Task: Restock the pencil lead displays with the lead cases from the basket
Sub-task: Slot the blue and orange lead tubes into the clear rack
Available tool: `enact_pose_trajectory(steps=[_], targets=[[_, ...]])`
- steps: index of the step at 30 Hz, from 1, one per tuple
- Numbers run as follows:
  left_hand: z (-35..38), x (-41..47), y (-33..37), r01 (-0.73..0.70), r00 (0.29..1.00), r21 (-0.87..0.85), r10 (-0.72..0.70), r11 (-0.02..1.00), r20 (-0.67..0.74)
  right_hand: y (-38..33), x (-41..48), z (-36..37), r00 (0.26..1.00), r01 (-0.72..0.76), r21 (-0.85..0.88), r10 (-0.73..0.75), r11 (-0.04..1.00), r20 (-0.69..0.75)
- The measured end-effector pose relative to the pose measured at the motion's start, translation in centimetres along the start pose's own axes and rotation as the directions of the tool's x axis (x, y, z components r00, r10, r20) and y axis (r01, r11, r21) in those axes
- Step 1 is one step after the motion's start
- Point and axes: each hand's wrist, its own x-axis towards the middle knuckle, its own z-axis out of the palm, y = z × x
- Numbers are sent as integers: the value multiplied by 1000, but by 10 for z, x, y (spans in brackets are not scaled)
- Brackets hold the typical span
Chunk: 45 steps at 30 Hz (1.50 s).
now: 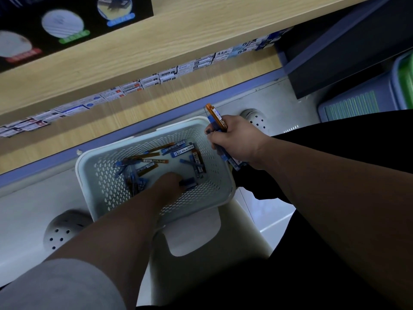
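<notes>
Gathering stage: you look to be collecting stock, not yet shelving it. I judge the task early to midway, since no case is seen going into a display.
Right hand: your right hand [234, 139] is curled firmly round a bundle of slim orange and blue lead cases [215, 115]. It holds them just beside the right rim of the white perforated plastic basket [89, 157], and their ends stick out above and below the fist.
Left hand: your left hand [167, 182] is down inside the basket, fingers aimed at its floor beside a dark blue case [188, 181]. Whether they have pinched anything I cannot tell, as the back of the hand hides the fingertips.
Left to do: a loose scatter of flat orange and blue lead cases [181, 151] lies across the basket bottom, some crossing one another. Many picks are left, then the shelving itself.
Displays: the pale wood-grain shelf [156, 104] carries a row of small printed cardboard boxes [154, 79]. Which slots take the leads is too small to read.
Materials: the cases are thin, hard, glossy plastic sticks with printed labels, likely slippery in a bunch. The basket is rigid moulded plastic with teardrop holes, and it sits on a smooth white plastic stool [245, 231].
</notes>
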Motion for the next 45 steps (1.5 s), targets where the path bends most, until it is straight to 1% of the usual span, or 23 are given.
enact_pose_trajectory(steps=[5,12,16,22,26,29,33,35,37,39,41,43,45], targets=[[-4,-3,1,-23,999,27,22,999,47,-1,0,1,1000,3,-8,-3,1000,0],[-10,-1,12,-1,979,85,-16,996,204,-2,0,1,1000,9,-20,-9,1000,0],[-16,-3,14,-37,964,101,9,994,265,-1,1,1,1000,-3,12,3,1000,-2],[-26,-5,18,-99,937,175,32,980,348,2,2,2,1000,-2,26,2,1000,-9],[-26,-7,18,-115,936,187,43,976,350,3,3,3,1000,5,25,-5,1000,-16],[-25,-10,16,-97,952,169,42,981,305,3,2,3,1000,17,9,-16,1000,-20],[-45,-23,17,-41,969,31,32,999,246,1,1,1,1000,23,3,-23,1000,-4],[-60,-34,18,10,972,-161,29,987,235,-1,1,1,1000,25,-14,-25,1000,2],[-77,-50,19,67,970,-364,24,929,240,-5,-2,1,999,32,-40,-32,999,14],[-94,-68,19,68,970,-449,45,891,237,-12,-8,2,998,48,-39,-47,998,28],[-111,-90,27,36,967,-536,106,843,232,-23,-17,4,997,72,-7,-71,997,37],[-127,-116,40,-1,965,-651,170,759,197,-39,-27,6,994,97,22,-98,995,39],[-142,-143,52,-30,962,-766,227,642,152,-58,-40,7,990,137,38,-138,990,34]])
